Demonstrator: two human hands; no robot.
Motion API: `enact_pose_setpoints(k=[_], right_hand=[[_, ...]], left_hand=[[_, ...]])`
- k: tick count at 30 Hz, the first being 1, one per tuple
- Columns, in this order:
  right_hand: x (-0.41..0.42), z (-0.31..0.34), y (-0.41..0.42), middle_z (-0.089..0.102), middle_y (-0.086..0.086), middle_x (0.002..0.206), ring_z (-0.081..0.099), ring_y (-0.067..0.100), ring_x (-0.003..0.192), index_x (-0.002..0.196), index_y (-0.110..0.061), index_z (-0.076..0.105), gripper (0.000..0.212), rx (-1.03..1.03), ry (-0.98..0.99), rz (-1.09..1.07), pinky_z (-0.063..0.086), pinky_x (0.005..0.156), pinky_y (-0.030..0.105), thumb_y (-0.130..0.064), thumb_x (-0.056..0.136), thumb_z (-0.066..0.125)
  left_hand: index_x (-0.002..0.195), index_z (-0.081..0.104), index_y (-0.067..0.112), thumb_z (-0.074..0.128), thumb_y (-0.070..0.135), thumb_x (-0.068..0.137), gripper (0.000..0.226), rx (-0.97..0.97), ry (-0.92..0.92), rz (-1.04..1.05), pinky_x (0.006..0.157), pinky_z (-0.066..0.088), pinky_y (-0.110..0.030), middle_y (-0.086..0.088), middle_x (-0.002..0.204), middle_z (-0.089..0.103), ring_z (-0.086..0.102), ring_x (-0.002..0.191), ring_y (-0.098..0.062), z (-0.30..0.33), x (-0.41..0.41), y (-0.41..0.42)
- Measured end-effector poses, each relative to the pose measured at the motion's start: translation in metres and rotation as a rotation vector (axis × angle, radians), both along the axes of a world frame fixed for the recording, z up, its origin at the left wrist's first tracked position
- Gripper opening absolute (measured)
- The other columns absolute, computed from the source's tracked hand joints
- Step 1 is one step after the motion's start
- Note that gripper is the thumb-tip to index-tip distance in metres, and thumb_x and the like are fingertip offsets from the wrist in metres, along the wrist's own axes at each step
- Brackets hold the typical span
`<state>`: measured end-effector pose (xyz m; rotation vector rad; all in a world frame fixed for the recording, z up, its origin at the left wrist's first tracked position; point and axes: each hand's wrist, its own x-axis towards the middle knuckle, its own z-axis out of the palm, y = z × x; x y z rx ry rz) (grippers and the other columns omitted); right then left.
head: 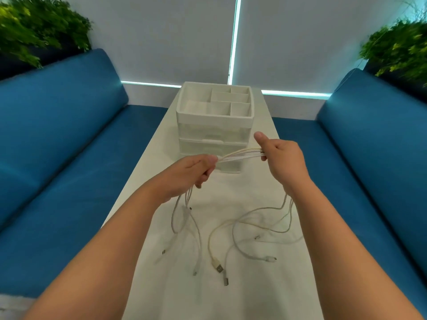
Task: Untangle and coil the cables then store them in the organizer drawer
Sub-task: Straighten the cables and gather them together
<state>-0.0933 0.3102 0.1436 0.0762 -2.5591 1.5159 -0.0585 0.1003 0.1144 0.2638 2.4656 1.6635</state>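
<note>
We see two blue sofas (57, 125), one on each side of a long white table (242, 285); its near half is bare apart from loose cable ends. One white organizer (213, 125) stands at the far end, drawers closed. Our left hand (196, 169) and right hand (280, 155) each curl their fingers around a bundle of white cables (240, 154), several strands stretched between them, tails dangling to the tabletop.
</note>
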Motion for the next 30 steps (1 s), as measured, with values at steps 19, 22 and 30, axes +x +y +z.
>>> enact_pose_setpoints(k=[19, 22, 30], right_hand=[[-0.002, 0.017, -0.013, 0.056, -0.003, 0.057, 0.052, 0.017, 0.057, 0.057, -0.017, 0.052, 0.066, 0.518, 0.195, 0.197, 0.038, 0.055, 0.031, -0.066, 0.094, 0.027], [-0.014, 0.014, 0.008, 0.039, -0.002, 0.049, 0.036, 0.016, 0.047, 0.052, -0.015, 0.035, 0.063, 0.480, 0.179, 0.101, 0.028, 0.049, 0.028, -0.063, 0.094, 0.035], [-0.024, -0.018, 0.029, 0.050, 0.005, 0.058, 0.046, 0.022, 0.056, 0.060, -0.009, 0.046, 0.064, 0.435, 0.080, 0.048, 0.036, 0.056, 0.033, -0.060, 0.096, 0.033]], left_hand=[[0.075, 0.057, 0.011, 0.051, 0.048, 0.095, 0.042, -0.087, 0.020, -0.025, 0.048, 0.035, -0.017, 0.002, 0.055, 0.049, 0.038, 0.047, -0.007, 0.025, 0.000, 0.026], [0.074, 0.050, 0.018, 0.045, 0.047, 0.098, 0.038, -0.094, 0.015, -0.035, 0.062, 0.045, -0.022, 0.007, 0.060, 0.043, 0.040, 0.055, -0.007, 0.014, 0.006, 0.019], [0.082, 0.060, 0.017, 0.044, 0.045, 0.100, 0.037, -0.125, 0.003, 0.043, 0.062, 0.044, -0.020, 0.010, 0.065, 0.046, 0.042, 0.057, -0.001, -0.006, 0.011, 0.005]])
